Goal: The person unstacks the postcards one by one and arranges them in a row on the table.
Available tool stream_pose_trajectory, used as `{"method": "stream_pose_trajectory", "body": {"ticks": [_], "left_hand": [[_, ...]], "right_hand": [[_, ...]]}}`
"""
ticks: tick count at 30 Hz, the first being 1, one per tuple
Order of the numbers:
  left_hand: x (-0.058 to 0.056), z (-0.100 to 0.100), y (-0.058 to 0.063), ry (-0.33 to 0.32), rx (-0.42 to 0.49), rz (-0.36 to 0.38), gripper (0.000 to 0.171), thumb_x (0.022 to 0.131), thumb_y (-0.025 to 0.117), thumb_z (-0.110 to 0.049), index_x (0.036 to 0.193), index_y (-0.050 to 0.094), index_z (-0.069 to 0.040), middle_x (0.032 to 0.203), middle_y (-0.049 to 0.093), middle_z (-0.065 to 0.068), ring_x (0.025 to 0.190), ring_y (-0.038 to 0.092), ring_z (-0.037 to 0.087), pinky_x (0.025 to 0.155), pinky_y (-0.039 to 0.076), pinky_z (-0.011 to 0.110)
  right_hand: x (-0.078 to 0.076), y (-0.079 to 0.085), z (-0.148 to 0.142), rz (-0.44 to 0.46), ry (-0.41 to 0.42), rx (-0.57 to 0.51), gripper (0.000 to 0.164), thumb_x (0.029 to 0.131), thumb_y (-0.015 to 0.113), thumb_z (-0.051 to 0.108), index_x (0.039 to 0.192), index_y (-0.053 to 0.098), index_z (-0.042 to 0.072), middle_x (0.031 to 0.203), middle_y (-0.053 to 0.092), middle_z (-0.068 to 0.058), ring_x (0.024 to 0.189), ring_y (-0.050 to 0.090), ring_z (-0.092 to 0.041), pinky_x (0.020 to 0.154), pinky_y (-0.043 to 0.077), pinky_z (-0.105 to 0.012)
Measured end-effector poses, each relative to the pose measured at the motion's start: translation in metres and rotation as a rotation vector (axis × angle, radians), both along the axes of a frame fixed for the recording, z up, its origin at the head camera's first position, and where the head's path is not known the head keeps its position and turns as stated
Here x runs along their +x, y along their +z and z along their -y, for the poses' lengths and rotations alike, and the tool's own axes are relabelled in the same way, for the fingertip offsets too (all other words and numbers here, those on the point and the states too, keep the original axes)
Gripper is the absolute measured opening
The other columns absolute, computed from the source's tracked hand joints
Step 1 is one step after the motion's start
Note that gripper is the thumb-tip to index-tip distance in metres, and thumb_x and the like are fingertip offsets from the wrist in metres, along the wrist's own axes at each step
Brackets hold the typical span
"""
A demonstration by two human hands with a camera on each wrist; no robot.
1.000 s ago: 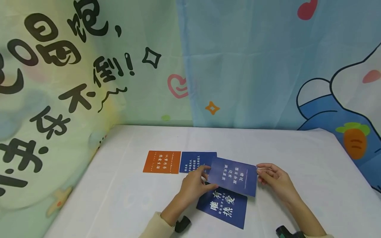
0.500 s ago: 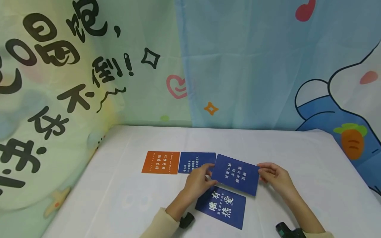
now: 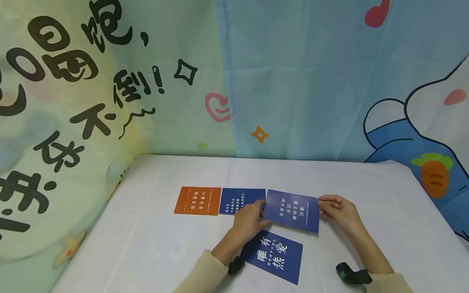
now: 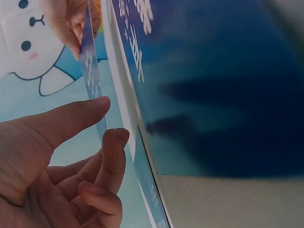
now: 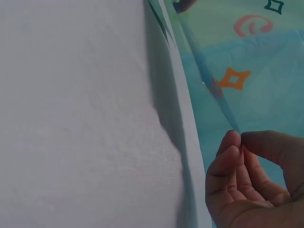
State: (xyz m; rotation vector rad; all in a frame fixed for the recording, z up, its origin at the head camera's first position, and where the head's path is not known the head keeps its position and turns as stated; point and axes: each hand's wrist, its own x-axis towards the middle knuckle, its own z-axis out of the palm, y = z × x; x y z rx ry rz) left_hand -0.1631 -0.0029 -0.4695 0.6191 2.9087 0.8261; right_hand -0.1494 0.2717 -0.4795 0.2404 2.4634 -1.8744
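Note:
A blue card printed with white characters is held up slightly off the table by both hands. At its left edge my left hand holds it between thumb and fingers; the left wrist view shows the card nearly edge-on there. My right hand pinches the opposite edge with thumb and forefinger, and in the right wrist view the hand grips the card's corner. Nearer me lies another blue card with large white characters, tilted. Beyond the left hand lie an orange card and a blue card, side by side.
A white cloth covers the table. Printed curtains hang along its back and left sides. A black device sits at the right wrist, and a similar black device at the left.
The held card has turned straighter, its right end shifting away from me, and it now lines up more closely with the row of cards. My left hand has moved a little right with it.

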Motion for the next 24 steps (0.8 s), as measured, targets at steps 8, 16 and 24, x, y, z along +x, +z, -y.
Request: {"method": "stream_pose_trajectory", "body": {"ticks": [8, 16, 24], "left_hand": [[-0.010, -0.009, -0.002, 0.022, -0.035, 0.012, 0.056, 0.080, 0.081, -0.028, 0.126, 0.061, -0.002, 0.079, 0.069, -0.002, 0.063, 0.058, 0.006, 0.054, 0.044, 0.021], [-0.015, -0.013, -0.003, 0.043, -0.090, 0.037, 0.055, 0.080, 0.080, -0.031, 0.123, 0.062, -0.002, 0.076, 0.067, -0.003, 0.062, 0.056, 0.006, 0.052, 0.042, 0.022], [-0.017, -0.012, -0.005, 0.035, -0.067, 0.065, 0.053, 0.080, 0.080, -0.028, 0.123, 0.062, -0.003, 0.075, 0.068, -0.002, 0.064, 0.061, 0.008, 0.053, 0.044, 0.022]], "right_hand": [[-0.013, -0.003, -0.005, 0.014, 0.022, 0.048, 0.045, 0.097, 0.060, 0.013, 0.130, 0.047, -0.014, 0.092, 0.064, 0.003, 0.079, 0.061, 0.002, 0.072, 0.053, -0.019], [-0.027, -0.010, -0.005, 0.021, 0.033, 0.090, 0.045, 0.096, 0.061, 0.013, 0.129, 0.049, -0.015, 0.094, 0.064, -0.003, 0.076, 0.058, 0.002, 0.069, 0.052, -0.018], [-0.031, -0.018, -0.005, 0.026, 0.026, 0.102, 0.042, 0.094, 0.062, 0.009, 0.126, 0.052, -0.015, 0.090, 0.065, -0.002, 0.070, 0.059, -0.002, 0.064, 0.051, -0.020]]}}
